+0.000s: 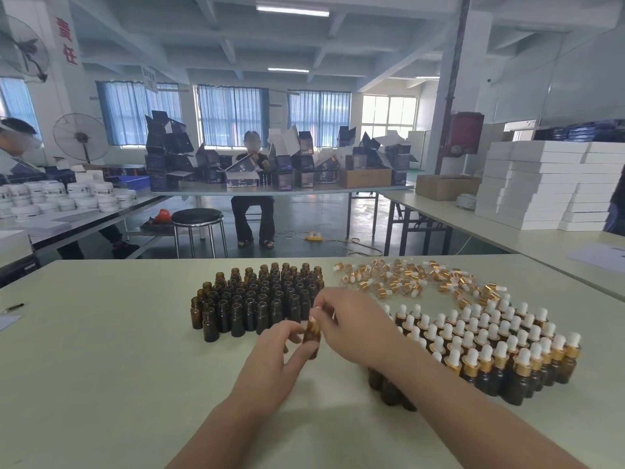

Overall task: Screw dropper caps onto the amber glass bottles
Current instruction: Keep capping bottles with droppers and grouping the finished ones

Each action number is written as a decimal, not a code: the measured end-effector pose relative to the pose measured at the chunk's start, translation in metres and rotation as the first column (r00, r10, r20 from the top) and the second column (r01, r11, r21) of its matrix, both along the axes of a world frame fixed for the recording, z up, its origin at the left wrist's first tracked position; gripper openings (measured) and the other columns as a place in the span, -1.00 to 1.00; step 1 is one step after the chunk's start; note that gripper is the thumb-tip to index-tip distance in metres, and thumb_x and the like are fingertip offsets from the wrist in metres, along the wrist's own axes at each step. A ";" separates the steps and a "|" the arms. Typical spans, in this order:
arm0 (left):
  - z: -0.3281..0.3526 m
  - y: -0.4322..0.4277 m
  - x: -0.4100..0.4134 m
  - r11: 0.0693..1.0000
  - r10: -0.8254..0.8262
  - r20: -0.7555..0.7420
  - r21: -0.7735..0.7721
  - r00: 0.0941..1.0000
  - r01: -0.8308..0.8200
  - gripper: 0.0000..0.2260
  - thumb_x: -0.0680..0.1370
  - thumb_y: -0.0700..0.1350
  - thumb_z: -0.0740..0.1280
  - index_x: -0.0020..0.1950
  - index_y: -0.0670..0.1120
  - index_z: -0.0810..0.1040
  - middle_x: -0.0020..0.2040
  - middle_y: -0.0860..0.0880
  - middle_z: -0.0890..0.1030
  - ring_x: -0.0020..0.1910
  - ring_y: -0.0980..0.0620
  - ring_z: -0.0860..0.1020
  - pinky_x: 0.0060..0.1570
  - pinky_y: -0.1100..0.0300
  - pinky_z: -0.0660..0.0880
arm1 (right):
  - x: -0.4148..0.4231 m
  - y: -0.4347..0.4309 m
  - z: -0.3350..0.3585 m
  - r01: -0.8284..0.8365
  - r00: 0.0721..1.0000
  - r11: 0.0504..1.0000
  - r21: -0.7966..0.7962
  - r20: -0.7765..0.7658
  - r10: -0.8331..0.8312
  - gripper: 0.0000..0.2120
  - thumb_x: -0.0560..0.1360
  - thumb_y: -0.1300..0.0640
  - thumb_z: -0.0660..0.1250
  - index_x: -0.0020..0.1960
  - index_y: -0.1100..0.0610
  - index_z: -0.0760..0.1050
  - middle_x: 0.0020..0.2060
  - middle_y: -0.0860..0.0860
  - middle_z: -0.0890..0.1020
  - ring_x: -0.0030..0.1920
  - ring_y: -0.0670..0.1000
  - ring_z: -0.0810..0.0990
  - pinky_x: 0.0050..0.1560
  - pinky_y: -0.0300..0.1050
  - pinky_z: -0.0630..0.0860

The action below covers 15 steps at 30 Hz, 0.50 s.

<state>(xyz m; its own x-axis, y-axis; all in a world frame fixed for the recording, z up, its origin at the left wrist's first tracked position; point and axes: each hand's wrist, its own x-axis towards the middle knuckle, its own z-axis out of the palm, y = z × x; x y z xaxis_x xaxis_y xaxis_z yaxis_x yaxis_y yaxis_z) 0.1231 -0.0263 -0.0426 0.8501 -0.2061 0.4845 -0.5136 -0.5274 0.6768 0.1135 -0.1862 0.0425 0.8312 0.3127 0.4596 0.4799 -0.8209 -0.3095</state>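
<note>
on the pale table (101, 350), a block of open bottles (257, 299) without caps stands upright to the left of centre. just in front of its right end the left hand (275, 350) reaches in, thumb and fingers curled round the lower body of a single amber bottle (311, 335). that bottle sits between the two hands, roughly upright; whether its base touches the table cannot be told. the right hand (353, 321) comes from the right, its fingertips bunched tight over the bottle's neck and top, so the top is covered and the cap under them does not show clearly. beyond the right hand a loose heap of dropper caps (406, 280), gold collars and white bulbs, lies flat on the table. nearer and further right, a packed group of capped bottles (490, 346) stands upright, and the right forearm crosses over its near left corner.

as for writing: at the far left a white pillar carries two large red chinese characters (66, 38), the lower one 任. the white jars (54, 192) on the left-hand table have dark labels too small to read. the dark cartons (304, 164) on the far table carry pale print, also unreadable. the stacked white boxes (534, 184) at the right show no writing. the amber bottles show no labels.
</note>
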 end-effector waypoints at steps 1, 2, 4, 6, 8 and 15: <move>0.000 0.001 0.000 1.000 0.015 -0.017 0.001 1.000 -0.015 -0.84 0.55 0.16 0.22 0.07 0.16 0.45 -0.07 0.24 0.51 -0.04 0.26 0.42 -0.13 0.33 0.36 | 0.003 -0.004 0.009 0.017 1.000 1.000 -0.019 -0.007 -0.017 -0.85 0.60 0.03 0.18 -0.01 0.04 0.51 -0.18 -0.08 0.56 -0.17 -0.08 0.51 -0.10 -0.15 0.45; 0.000 0.001 0.001 1.000 0.027 -0.028 0.001 0.999 -0.027 -0.75 0.53 0.23 0.16 0.11 0.15 0.44 -0.05 0.23 0.50 -0.04 0.25 0.43 -0.11 0.33 0.36 | 0.009 -0.010 0.018 0.036 0.999 0.999 -0.038 -0.027 -0.037 -0.84 0.61 0.04 0.18 0.01 0.04 0.52 -0.17 -0.08 0.56 -0.17 -0.09 0.52 -0.15 -0.18 0.44; 0.001 0.003 0.001 0.999 0.042 -0.039 0.001 0.998 -0.042 -0.65 0.47 0.32 0.06 0.10 0.17 0.42 -0.04 0.22 0.50 -0.03 0.25 0.44 -0.09 0.31 0.38 | 0.023 -0.023 0.036 0.070 0.993 0.995 -0.073 -0.094 -0.077 -0.83 0.61 0.05 0.18 0.02 0.07 0.53 -0.18 -0.11 0.54 -0.16 -0.10 0.53 -0.22 -0.26 0.40; 0.001 0.003 0.001 0.999 0.050 -0.043 0.018 0.998 -0.050 -0.72 0.49 0.30 0.05 0.07 0.23 0.40 -0.04 0.23 0.50 -0.03 0.26 0.44 -0.09 0.32 0.38 | 0.039 -0.037 0.049 0.109 0.981 0.989 -0.096 -0.149 -0.122 -0.81 0.61 0.05 0.19 0.00 0.12 0.54 -0.19 -0.11 0.52 -0.12 -0.06 0.55 -0.26 -0.31 0.36; 0.000 0.002 0.001 0.998 0.054 -0.040 0.032 0.998 -0.053 -0.86 0.56 0.22 0.09 0.02 0.25 0.39 -0.04 0.22 0.50 -0.02 0.27 0.43 -0.08 0.31 0.38 | 0.053 -0.049 0.053 0.166 0.963 0.978 -0.125 -0.193 -0.188 -0.76 0.60 0.07 0.21 0.03 0.23 0.55 -0.12 0.08 0.61 -0.03 0.08 0.59 -0.17 -0.18 0.48; 0.002 0.003 0.001 0.996 0.089 -0.001 0.011 0.996 -0.089 -0.87 0.61 0.11 0.12 -0.05 0.19 0.44 -0.11 0.19 0.50 -0.09 0.30 0.42 -0.18 0.34 0.34 | 0.069 -0.059 0.034 0.226 0.880 0.879 -0.420 -0.298 -0.369 -0.78 0.53 0.16 0.19 -0.27 0.17 0.44 -0.29 0.06 0.49 -0.17 0.08 0.54 -0.07 -0.06 0.52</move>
